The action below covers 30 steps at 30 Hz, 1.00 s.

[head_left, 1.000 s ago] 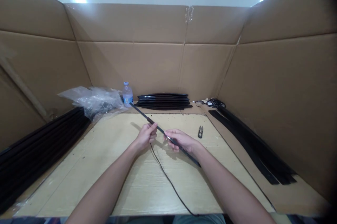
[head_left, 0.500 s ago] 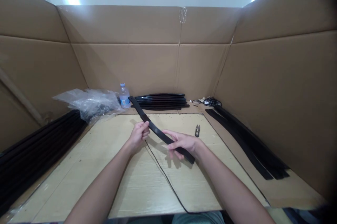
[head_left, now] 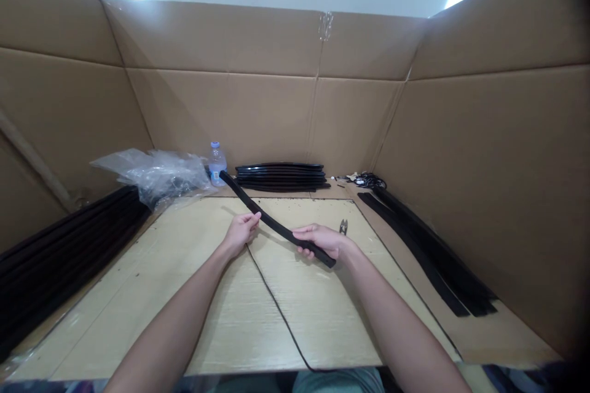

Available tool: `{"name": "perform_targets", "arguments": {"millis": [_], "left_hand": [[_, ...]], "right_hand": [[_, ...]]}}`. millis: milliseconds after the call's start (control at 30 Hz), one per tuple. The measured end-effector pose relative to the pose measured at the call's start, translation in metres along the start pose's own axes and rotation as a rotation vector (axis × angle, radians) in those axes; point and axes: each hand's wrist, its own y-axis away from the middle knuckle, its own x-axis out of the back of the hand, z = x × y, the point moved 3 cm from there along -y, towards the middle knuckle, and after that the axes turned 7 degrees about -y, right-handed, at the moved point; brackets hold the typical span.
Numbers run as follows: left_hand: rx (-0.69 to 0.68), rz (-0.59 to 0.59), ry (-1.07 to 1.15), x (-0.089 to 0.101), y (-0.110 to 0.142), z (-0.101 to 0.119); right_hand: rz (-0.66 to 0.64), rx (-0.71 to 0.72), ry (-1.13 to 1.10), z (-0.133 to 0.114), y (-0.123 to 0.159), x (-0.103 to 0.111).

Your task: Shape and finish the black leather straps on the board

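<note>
A long, slightly curved black strip (head_left: 276, 226) is held slantwise above the table, its far end up toward the bottle. My left hand (head_left: 241, 231) is closed near its middle, thumb and fingertips pinching at its edge. A thin dark cord (head_left: 279, 309) runs from beneath that hand down to the table's front edge. Around the nearer part of the strip my right hand (head_left: 321, 240) is closed, thumb on top and fingers below. Just behind the right wrist lies a small pair of thread snips (head_left: 343, 227).
Black strips lie in a pile (head_left: 74, 258) at left, a stack (head_left: 281, 176) at the back, and several loose ones (head_left: 415, 251) at right. A clear plastic bag (head_left: 161, 178), a water bottle (head_left: 216, 164) and tangled cords (head_left: 366, 180) stand or lie along the back. Cardboard walls (head_left: 221, 42) surround the table.
My right hand has closed on the strip's near part, where its fingers were spread more loosely before. The strip has turned over somewhat and its near end is a little higher.
</note>
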Motion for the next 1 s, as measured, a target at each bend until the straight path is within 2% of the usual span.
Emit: {"name": "perform_targets", "arguments": {"millis": [233, 567, 767, 1000], "left_hand": [[0.04, -0.001, 0.024, 0.0, 0.0, -0.002], [-0.033, -0.042, 0.139, -0.001, 0.003, 0.006], [-0.004, -0.095, 0.157, 0.003, 0.004, 0.007], [0.062, -0.11, 0.101, 0.003, 0.003, -0.001]], "right_hand": [[0.092, 0.056, 0.074, 0.003, -0.002, -0.005], [0.216, 0.326, 0.077, -0.002, -0.001, -0.032], [0.238, 0.271, 0.103, 0.002, -0.003, -0.03], [0.137, 0.191, 0.099, 0.002, 0.002, -0.035]]}}
